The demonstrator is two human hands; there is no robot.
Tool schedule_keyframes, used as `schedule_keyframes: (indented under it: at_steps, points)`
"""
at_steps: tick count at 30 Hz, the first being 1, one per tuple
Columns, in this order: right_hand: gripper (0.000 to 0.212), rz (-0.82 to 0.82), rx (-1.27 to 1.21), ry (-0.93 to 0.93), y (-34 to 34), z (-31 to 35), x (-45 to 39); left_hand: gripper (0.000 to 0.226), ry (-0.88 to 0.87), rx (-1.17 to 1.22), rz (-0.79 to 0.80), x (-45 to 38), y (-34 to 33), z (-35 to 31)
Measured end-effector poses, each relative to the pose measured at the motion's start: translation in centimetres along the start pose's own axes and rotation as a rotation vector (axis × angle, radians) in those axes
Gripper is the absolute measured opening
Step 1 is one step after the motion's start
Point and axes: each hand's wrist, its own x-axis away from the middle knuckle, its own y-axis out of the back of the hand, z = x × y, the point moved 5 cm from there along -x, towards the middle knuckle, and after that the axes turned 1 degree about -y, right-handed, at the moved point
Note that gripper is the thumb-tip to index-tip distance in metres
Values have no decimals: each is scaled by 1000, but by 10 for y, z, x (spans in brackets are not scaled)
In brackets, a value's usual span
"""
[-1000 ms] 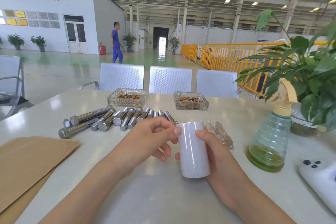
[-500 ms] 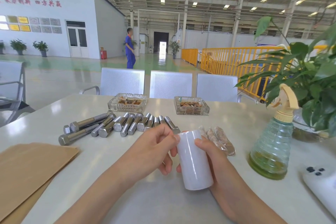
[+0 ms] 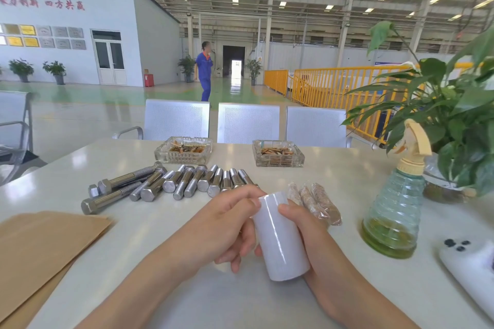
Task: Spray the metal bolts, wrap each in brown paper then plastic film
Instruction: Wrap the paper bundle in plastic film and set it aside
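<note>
White film roll (image 3: 280, 238) tilted, near table edge; bare bolts (image 3: 171, 184) beyond; wrapped bolts (image 3: 318, 204) right.

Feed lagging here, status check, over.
Right hand holds film roll; left hand picks at its top edge. Three wrapped bolts behind. Nothing blocking.

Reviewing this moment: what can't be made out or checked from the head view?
- Right hand: fingers hidden behind the film roll.
- Film's loose end: left hand fingertips cover the roll's top edge.
- Bolts: the nearest ends of the rightmost ones are hidden by the left hand.
- White device: cut off by the right edge.
- Brown paper: cut off at the left edge; sheet count unclear.
</note>
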Motion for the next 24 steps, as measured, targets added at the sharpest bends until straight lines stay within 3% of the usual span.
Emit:
schedule_keyframes:
  at_steps: [4,10,17,24]
  points:
    - [31,-17,6,-4,0,-1,-1,29,3,-6,10,-1,0,0]
    - [64,-47,-18,-5,-3,1,-11,30,-9,-6,28,0,-1,0]
    - [33,-45,25,3,-1,-2,-4,30,27,-78,-32,0,-2,2]
    - [35,-77,40,0,-1,-2,-2,29,67,-89,-46,0,-4,3]
